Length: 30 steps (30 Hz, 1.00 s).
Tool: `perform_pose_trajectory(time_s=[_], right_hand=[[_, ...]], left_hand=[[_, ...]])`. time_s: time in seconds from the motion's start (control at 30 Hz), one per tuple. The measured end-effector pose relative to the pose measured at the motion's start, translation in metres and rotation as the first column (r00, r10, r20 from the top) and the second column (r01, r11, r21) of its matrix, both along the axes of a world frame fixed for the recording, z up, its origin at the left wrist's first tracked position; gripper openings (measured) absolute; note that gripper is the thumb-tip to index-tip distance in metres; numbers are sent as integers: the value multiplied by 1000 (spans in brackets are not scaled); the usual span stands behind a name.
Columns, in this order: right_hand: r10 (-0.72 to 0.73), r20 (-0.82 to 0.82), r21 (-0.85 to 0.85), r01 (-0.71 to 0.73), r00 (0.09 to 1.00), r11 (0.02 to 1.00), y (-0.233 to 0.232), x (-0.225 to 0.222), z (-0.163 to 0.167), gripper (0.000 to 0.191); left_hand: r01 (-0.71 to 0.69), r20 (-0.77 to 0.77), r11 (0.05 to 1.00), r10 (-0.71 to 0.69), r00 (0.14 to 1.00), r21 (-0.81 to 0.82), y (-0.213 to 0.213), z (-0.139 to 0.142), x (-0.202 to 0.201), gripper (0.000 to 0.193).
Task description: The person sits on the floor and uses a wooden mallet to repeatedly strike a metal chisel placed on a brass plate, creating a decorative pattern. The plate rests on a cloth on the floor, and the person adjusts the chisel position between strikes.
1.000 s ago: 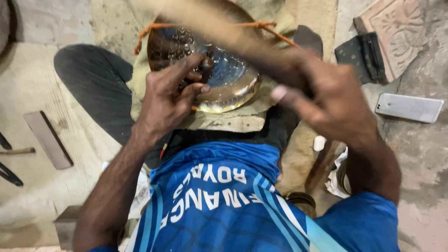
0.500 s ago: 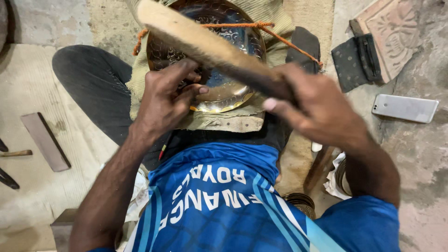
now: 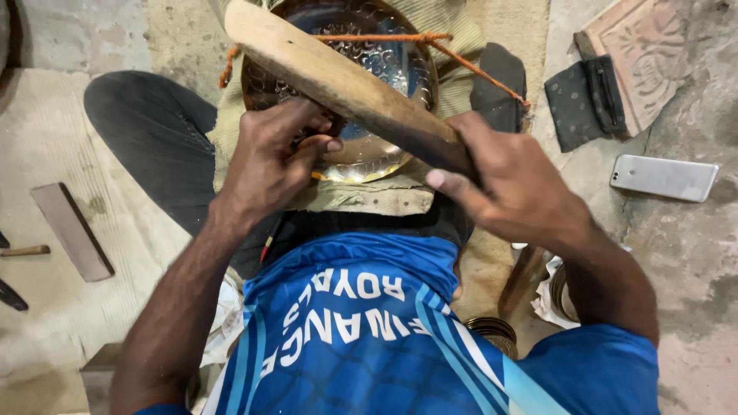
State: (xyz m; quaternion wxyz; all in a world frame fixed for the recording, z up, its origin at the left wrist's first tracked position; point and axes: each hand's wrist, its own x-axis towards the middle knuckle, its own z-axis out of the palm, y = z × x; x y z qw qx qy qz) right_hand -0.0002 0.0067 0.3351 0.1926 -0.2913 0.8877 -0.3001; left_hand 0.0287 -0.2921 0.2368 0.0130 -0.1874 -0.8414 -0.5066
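Over the hammered metal bowl [image 3: 369,92], judged thin, stiff and easily dented, a wooden mallet [image 3: 346,84] is gripped by the right hand [image 3: 515,188], while the bowl's near rim is pinched by the left hand [image 3: 269,165].

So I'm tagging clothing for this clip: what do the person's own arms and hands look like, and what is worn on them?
Both arms are bare from above the elbow down. The left hand and right hand wear no gloves, rings or watch that I can see. The short sleeves belong to a bright blue shirt with lighter blue stripes and white lettering.
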Motion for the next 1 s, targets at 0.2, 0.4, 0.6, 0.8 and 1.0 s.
perform_pose_trajectory(time_s=[0.2, 0.4, 0.6, 0.8, 1.0], right_hand=[[-99, 4, -161, 99, 995, 982, 5, 4, -10, 48], [-166, 47, -185, 172, 985, 968, 13, 5, -22, 52], [-149, 32, -94, 151, 988, 984, 16, 7, -23, 53], [-158, 149, -80, 171, 976, 982, 11, 13, -25, 51], [-125, 101, -25, 128, 987, 991, 11, 19, -23, 48]], left_hand=[[-3, 28, 999, 4, 1000, -35, -3, 5, -5, 36], [10, -17, 1000, -10, 1000, 22, -2, 12, -5, 48], [24, 31, 1000, -24, 999, 21, 0, 14, -5, 45], [38, -12, 999, -38, 999, -18, -1, 15, -5, 42], [63, 5, 995, -62, 998, -83, -3, 12, -5, 36]])
